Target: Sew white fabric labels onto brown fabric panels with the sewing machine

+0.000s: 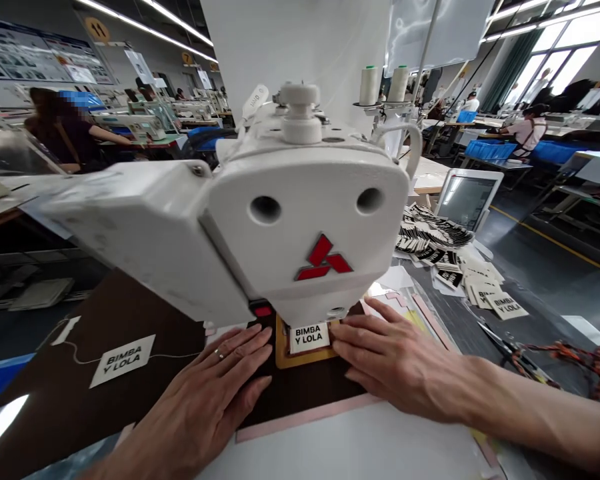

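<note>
A white sewing machine head [280,220] with a red emblem fills the middle of the view. Under it lies a white label [309,337] printed "BIMBA Y LOLA", framed by a tan clamp plate [285,357] on dark brown fabric [75,393]. My left hand [215,393] lies flat on the fabric just left of the label, fingers stretched out, a ring on one finger. My right hand [385,357] rests flat to the right of the label, its fingertips touching the clamp's edge. Neither hand holds anything.
A second sewn label [123,360] with a loose thread sits on the fabric at left. A pile of loose labels [455,257] and a small screen [467,197] stand at the right, scissors [505,343] nearer. Other people work at far tables.
</note>
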Motion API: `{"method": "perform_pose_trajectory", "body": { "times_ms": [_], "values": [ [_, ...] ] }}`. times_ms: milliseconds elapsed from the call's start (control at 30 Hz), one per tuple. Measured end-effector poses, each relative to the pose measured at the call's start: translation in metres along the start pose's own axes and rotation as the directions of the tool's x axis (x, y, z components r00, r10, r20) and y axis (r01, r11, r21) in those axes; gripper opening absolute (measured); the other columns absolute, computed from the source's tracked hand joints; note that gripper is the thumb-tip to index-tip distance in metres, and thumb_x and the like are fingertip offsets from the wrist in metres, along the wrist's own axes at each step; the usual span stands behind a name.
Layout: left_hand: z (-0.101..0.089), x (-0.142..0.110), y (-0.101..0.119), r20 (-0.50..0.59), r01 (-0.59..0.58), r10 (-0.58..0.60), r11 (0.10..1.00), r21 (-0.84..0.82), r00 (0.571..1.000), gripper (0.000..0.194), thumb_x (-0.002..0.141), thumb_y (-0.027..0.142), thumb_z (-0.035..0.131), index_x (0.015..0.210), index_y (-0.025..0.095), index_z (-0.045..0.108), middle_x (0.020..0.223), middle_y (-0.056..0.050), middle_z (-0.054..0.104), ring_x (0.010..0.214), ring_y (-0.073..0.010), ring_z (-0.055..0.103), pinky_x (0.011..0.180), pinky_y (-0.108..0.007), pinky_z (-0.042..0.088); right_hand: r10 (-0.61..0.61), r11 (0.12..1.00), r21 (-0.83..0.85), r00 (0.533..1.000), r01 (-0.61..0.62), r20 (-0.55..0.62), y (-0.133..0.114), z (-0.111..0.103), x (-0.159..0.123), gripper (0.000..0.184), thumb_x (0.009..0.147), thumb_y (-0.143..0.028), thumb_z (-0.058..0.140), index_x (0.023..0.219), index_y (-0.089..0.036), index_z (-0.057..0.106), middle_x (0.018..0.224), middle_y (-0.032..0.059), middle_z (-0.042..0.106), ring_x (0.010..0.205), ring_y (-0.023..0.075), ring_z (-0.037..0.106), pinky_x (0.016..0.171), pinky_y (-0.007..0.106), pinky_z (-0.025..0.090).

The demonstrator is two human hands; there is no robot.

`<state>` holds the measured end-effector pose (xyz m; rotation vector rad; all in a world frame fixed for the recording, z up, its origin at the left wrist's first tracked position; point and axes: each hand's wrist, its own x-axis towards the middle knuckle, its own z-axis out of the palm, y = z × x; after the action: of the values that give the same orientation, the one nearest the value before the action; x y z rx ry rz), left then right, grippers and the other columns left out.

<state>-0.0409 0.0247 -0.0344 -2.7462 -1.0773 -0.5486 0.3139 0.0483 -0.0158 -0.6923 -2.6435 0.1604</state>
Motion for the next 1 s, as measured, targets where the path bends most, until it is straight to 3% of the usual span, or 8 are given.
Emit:
{"method": "perform_pose_trajectory", "body": {
  "times_ms": [67, 167, 267, 467, 600, 833, 1000],
  "values": [
    [-0.005, -0.007, 0.000, 0.027, 0.005, -0.005, 1.000, 0.021, 1.000, 0.043, 0.111, 0.035, 0.057, 0.151, 0.020, 0.058, 0.153, -0.009, 0.066, 0.143, -0.0223, 0.062, 0.126, -0.033, 0.045, 0.002, 1.000, 0.010, 1.000, -0.002, -0.031, -0.012, -0.010, -0.008, 0.027, 0.113, -0.024, 0.053, 0.135, -0.018, 0.068, 0.138, 0.0059, 0.076, 0.120, 0.0214, 0.072, 0.127, 0.048, 0.036],
    [-0.009, -0.014, 0.001, 0.069, 0.026, -0.028, 0.999, 0.030, 0.997, 0.048, 0.110, 0.034, 0.058, 0.155, 0.019, 0.054, 0.158, -0.009, 0.061, 0.147, -0.0237, 0.058, 0.124, -0.034, 0.048, -0.036, 0.999, -0.028, 0.999, 0.036, -0.008, -0.025, -0.024, -0.020, 0.025, 0.112, -0.024, 0.053, 0.126, -0.017, 0.072, 0.125, 0.0071, 0.081, 0.105, 0.0215, 0.077, 0.111, 0.043, 0.055],
    [-0.012, -0.013, 0.004, 0.062, 0.037, -0.039, 0.999, 0.030, 0.997, 0.044, 0.110, 0.034, 0.058, 0.152, 0.020, 0.057, 0.161, -0.009, 0.059, 0.148, -0.0241, 0.057, 0.124, -0.036, 0.048, -0.056, 0.996, -0.066, 0.998, 0.059, 0.036, -0.031, -0.029, -0.029, 0.027, 0.113, -0.026, 0.050, 0.125, -0.019, 0.073, 0.121, 0.0081, 0.082, 0.100, 0.0229, 0.079, 0.095, 0.040, 0.063],
    [-0.003, 0.021, 0.012, 0.020, 0.001, -0.001, 1.000, -0.020, 1.000, 0.036, 0.110, 0.028, 0.058, 0.144, 0.021, 0.064, 0.146, -0.006, 0.070, 0.139, -0.0232, 0.062, 0.123, -0.038, 0.045, 0.013, 1.000, 0.005, 0.997, -0.014, 0.072, -0.036, -0.022, -0.032, 0.032, 0.115, -0.023, 0.042, 0.124, -0.018, 0.073, 0.121, 0.0081, 0.080, 0.101, 0.0230, 0.077, 0.093, 0.039, 0.063],
    [0.013, 0.042, 0.016, 0.027, -0.037, 0.038, 0.998, -0.046, 0.999, 0.040, 0.113, 0.037, 0.052, 0.148, 0.022, 0.063, 0.143, -0.005, 0.073, 0.122, -0.0246, 0.071, 0.113, -0.040, 0.051, 0.040, 0.997, 0.061, 0.998, -0.043, 0.052, -0.032, -0.013, -0.024, 0.024, 0.113, -0.023, 0.050, 0.119, -0.017, 0.072, 0.123, 0.0091, 0.078, 0.103, 0.0235, 0.074, 0.095, 0.039, 0.060],
    [0.016, 0.049, 0.021, 0.090, -0.005, 0.004, 1.000, 0.005, 0.996, 0.043, 0.117, 0.048, 0.043, 0.153, 0.031, 0.058, 0.152, 0.002, 0.067, 0.131, -0.0250, 0.067, 0.113, -0.041, 0.042, 0.027, 0.998, 0.048, 0.997, -0.031, 0.065, -0.021, -0.004, -0.011, 0.029, 0.116, -0.035, 0.050, 0.129, -0.017, 0.068, 0.141, 0.0093, 0.071, 0.117, 0.0235, 0.067, 0.102, 0.039, 0.054],
    [0.013, 0.054, 0.017, 0.089, -0.105, 0.100, 0.993, 0.053, 0.991, 0.044, 0.117, 0.045, 0.044, 0.157, 0.031, 0.054, 0.152, 0.006, 0.066, 0.125, -0.0223, 0.070, 0.103, -0.038, 0.046, 0.001, 1.000, 0.017, 0.998, -0.002, 0.056, -0.015, 0.000, 0.005, 0.043, 0.117, -0.050, 0.049, 0.135, -0.014, 0.066, 0.143, 0.0101, 0.070, 0.125, 0.0263, 0.063, 0.109, 0.043, 0.049]
  ]
}}
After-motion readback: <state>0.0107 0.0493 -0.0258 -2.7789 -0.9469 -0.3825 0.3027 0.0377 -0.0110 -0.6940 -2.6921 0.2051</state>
